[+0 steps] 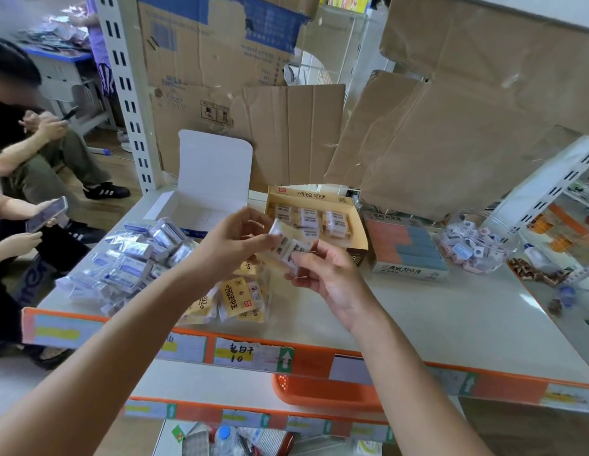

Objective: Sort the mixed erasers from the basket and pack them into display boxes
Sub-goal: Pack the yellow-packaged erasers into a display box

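We log left hand (232, 246), right hand (324, 274) both pinching clear-wrapped white eraser bundle (290, 245) just before open yellow cardboard display box (319, 194); bundle long axis slants toward box, neither hand clearly nearer.

Bright, even indoor light through a wide-angle lens
Soft diffuse light leaves only faint shadows on the table (451, 311), which shows a pale sheen toward its right end. Plastic wraps on the piled erasers (128, 261) throw small white glints. The shelf upright (122, 77) and the table's front edge bow; the corners look soft
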Action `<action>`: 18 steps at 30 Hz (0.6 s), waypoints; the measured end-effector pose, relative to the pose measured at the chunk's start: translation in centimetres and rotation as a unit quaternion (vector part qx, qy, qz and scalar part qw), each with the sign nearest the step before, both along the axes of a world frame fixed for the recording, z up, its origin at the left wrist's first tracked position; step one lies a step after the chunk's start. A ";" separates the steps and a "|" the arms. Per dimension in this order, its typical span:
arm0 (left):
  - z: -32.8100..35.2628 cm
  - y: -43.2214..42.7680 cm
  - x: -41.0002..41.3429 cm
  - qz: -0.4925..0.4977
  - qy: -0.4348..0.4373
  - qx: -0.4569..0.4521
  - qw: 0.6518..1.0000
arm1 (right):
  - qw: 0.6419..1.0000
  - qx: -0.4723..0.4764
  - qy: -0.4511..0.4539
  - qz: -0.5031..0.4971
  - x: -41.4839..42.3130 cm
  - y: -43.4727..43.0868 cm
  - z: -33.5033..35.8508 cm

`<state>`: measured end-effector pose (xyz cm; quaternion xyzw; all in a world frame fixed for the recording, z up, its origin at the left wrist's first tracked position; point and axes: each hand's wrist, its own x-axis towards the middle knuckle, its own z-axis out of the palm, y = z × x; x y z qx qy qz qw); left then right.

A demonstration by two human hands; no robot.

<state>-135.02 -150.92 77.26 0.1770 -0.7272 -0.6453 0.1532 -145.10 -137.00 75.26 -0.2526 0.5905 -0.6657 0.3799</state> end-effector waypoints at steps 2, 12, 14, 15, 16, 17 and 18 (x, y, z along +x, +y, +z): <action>-0.1 0.1 0.1 -0.007 0.006 0.010 1.000 | 0.998 -0.038 -0.046 -0.016 0.1 -0.1 0.0; 0.3 -1.1 0.2 -0.048 -0.024 -0.165 0.985 | 1.000 -0.004 0.023 -0.021 0.1 -0.5 0.0; 0.6 -2.2 0.8 -0.019 -0.032 -0.248 0.968 | 0.999 -0.002 0.022 -0.031 0.0 -0.6 -0.1; 0.8 -2.9 1.3 -0.008 -0.043 -0.295 0.955 | 0.999 -0.004 0.016 -0.038 0.0 -0.7 -0.2; 1.0 -3.6 1.9 -0.007 -0.064 -0.337 0.939 | 0.999 -0.005 0.011 -0.043 0.0 -0.7 -0.4; 1.1 -4.2 2.5 -0.015 -0.097 -0.371 0.923 | 0.999 -0.005 0.007 -0.045 0.1 -0.7 -0.5; 1.2 -4.8 3.1 -0.031 -0.137 -0.401 0.905 | 0.999 -0.004 0.005 -0.045 0.1 -0.8 -0.5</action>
